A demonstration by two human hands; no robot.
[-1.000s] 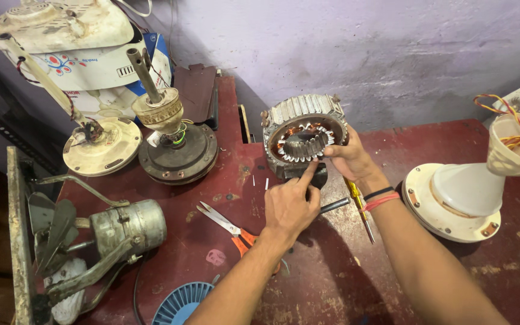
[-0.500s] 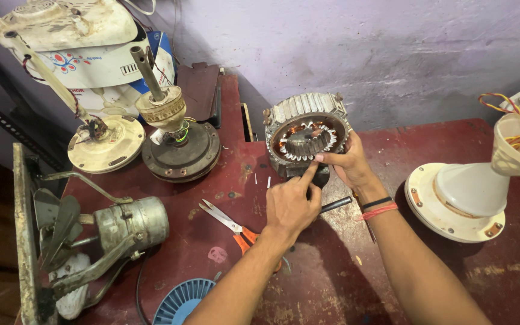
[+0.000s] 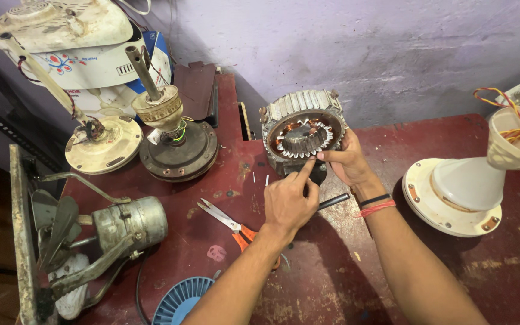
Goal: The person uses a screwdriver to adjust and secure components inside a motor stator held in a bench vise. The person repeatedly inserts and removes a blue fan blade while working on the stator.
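Note:
A round metal motor stator (image 3: 302, 135) with copper windings stands tilted on its edge on the dark red table (image 3: 332, 277), its open face towards me. My right hand (image 3: 347, 159) grips its lower right rim, thumb at the inner edge. My left hand (image 3: 290, 201) is just below it, index finger stretched up to touch the bottom of the winding ring. Whether the left hand also holds something small I cannot tell.
Orange-handled scissors (image 3: 230, 225) lie left of my left hand, a dark rod (image 3: 334, 201) between my wrists. A ceiling-fan motor with shaft (image 3: 176, 141), a cream fan base (image 3: 100, 144), a small grey motor (image 3: 130, 222), a blue fan guard (image 3: 182, 301) and a white pedestal base (image 3: 455, 195) surround the spot.
My left index finger has moved up to the stator's lower rim. My right hand keeps its grip; the stator has barely shifted.

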